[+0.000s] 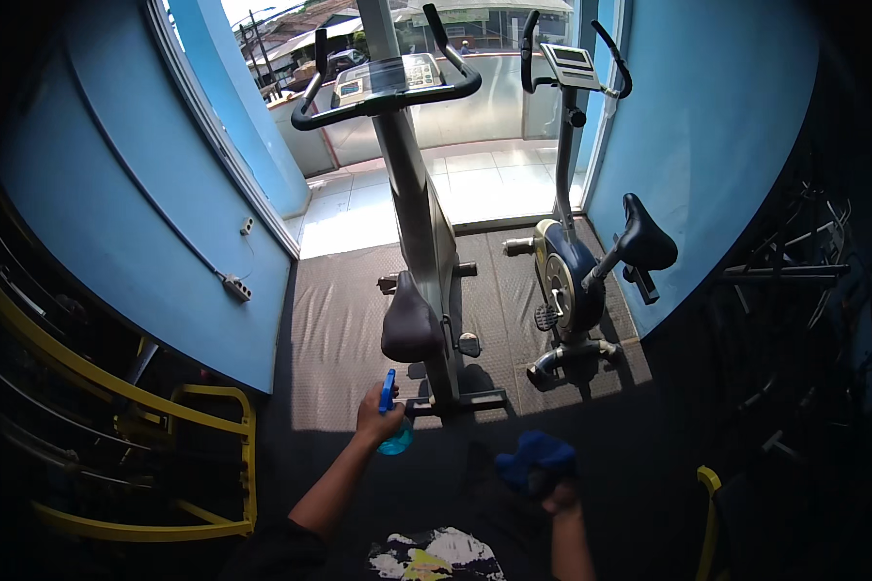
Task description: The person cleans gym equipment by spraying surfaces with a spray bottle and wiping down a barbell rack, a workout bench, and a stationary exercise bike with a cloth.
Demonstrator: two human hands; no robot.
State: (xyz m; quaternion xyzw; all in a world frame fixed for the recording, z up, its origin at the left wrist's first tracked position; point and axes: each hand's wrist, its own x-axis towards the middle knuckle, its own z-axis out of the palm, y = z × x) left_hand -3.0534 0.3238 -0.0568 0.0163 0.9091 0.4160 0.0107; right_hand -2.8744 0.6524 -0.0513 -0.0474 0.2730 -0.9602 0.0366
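Note:
My left hand [375, 415] grips a spray bottle by its neck. The spray bottle [395, 440] has a blue trigger head and a clear body with blue-green liquid in it. Lower and to the right, my right hand [561, 497] is closed on a bunched blue cloth [536, 459]; its fingers are dim and partly hidden. Just beyond the bottle stands an upright exercise bike [418, 196] with a dark saddle [410, 324], black handlebars and a console [389, 76]. Both hands are apart from the bike.
A smaller exercise bike [570, 279] stands to the right by a blue wall [705, 109]. Black textured matting [341, 319] lies under both bikes. Yellow-framed equipment [248, 450] is at the left, and a power strip [237, 287] hangs on the left wall. Beyond the glass lies a tiled terrace [479, 174].

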